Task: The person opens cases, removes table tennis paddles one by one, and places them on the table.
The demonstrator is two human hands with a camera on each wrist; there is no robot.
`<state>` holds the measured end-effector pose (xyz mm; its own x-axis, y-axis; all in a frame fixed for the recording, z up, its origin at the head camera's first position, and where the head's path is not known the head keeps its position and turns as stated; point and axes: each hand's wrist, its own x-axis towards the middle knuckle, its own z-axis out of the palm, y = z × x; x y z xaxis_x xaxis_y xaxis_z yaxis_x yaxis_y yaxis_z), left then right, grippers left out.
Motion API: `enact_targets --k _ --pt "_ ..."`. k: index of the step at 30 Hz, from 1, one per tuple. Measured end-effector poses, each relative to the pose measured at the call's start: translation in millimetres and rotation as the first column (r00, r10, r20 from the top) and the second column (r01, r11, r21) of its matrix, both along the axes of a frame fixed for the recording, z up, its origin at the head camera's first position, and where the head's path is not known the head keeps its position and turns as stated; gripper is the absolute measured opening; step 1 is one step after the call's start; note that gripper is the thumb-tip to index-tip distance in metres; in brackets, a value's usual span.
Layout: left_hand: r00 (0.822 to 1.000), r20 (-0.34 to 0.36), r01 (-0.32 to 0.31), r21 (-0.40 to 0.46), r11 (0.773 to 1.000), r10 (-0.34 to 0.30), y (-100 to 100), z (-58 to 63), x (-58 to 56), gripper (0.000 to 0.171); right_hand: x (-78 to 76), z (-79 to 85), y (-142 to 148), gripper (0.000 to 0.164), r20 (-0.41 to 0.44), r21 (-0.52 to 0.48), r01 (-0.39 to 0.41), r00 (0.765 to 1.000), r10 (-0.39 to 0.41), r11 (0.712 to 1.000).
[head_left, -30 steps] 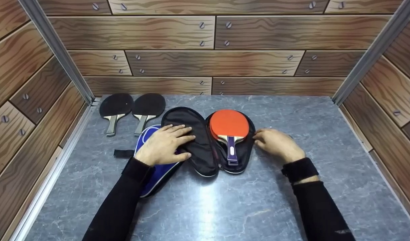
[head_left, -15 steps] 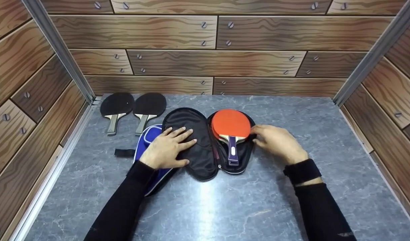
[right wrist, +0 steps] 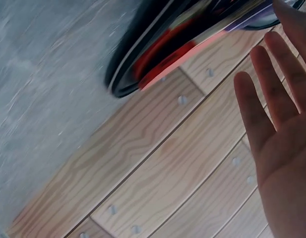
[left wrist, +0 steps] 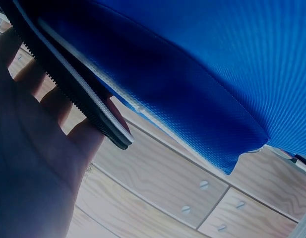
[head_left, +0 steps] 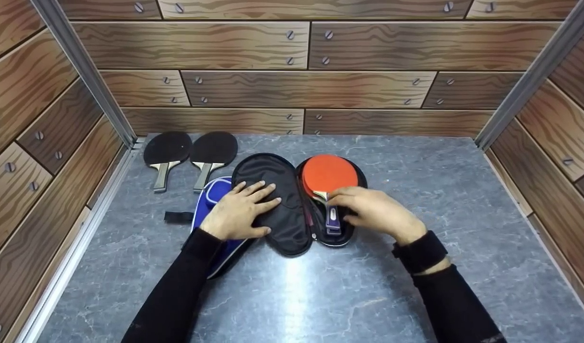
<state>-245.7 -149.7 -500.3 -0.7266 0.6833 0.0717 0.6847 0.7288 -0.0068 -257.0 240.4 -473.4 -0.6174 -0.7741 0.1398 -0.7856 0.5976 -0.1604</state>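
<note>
An unzipped black paddle case (head_left: 289, 228) lies spread on the table. Its right half holds a table tennis paddle (head_left: 330, 172) with red rubber and a purple handle; a second paddle seems to lie beneath it. My left hand (head_left: 237, 212) rests on the case's left half, fingers spread. Beneath that half is a blue case (head_left: 218, 190) with white piping, partly covered. My right hand (head_left: 375, 209) is over the paddle's handle, hiding part of it; contact is unclear. In the right wrist view several fingers (right wrist: 257, 104) are straight.
Two black paddles (head_left: 167, 147) lie side by side at the table's back left. A black strap (head_left: 178, 217) sticks out left of the blue case. Wood-patterned walls (head_left: 301, 90) and metal posts (head_left: 525, 81) enclose the grey table (head_left: 454, 190).
My right hand has moved left from the case's right edge to over the paddle handle. My left hand stays on the case's left half, which lies flatter than a second ago.
</note>
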Motion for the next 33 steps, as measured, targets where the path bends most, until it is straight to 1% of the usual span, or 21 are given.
enact_targets --k 2,5,10,15,18,23,26,28,30,33 --pt "1.0 -0.001 0.001 0.0 1.0 -0.001 -0.2 -0.1 -0.3 0.078 2.9 -1.0 -4.6 0.055 0.026 0.0 -0.032 0.999 0.032 0.999" --pt "1.0 0.009 0.001 -0.004 1.0 -0.001 -0.1 -0.2 -1.0 0.079 5.0 -4.2 -10.3 0.051 0.055 0.005 -0.078 0.995 0.077 0.997" --pt "1.0 0.029 -0.001 -0.005 1.0 0.002 0.3 -0.6 -1.9 0.078 4.9 -12.2 -16.4 0.044 0.091 0.01 -0.116 0.989 0.114 0.993" --pt "0.999 0.035 0.002 -0.006 1.0 -0.002 0.0 0.3 -2.4 0.079 3.3 -15.8 -17.7 0.039 0.086 -0.004 -0.124 0.989 0.124 0.992" --pt "0.999 0.041 0.003 -0.006 1.0 -0.002 -0.7 0.0 -2.8 0.079 2.8 -13.8 -17.4 0.038 0.083 0.0 -0.121 0.989 0.121 0.993" --pt "0.999 0.046 0.003 -0.003 1.0 -0.003 -1.1 -0.3 -3.3 0.079 1.8 -7.3 -15.2 0.035 0.083 -0.021 -0.107 0.991 0.108 0.994" --pt "0.999 0.046 0.002 0.0 1.0 -0.003 -1.0 -0.6 -3.2 0.079 1.0 -4.0 -13.4 0.034 0.05 -0.048 -0.102 0.993 0.104 0.994" --pt "0.999 0.044 0.003 0.004 1.0 -0.003 -1.0 -0.7 -2.9 0.079 -0.3 -3.0 -12.0 0.034 0.009 -0.07 -0.115 0.993 0.116 0.991" --pt "0.999 0.039 0.005 0.006 1.0 -0.005 -0.9 -0.6 -2.6 0.079 -1.7 -2.8 -10.1 0.036 -0.048 -0.101 -0.138 0.99 0.134 0.985" --pt "1.0 0.027 0.008 0.009 1.0 -0.008 -0.9 0.4 -2.1 0.078 -4.3 -3.3 -6.5 0.04 -0.142 -0.155 -0.181 0.977 0.159 0.971"
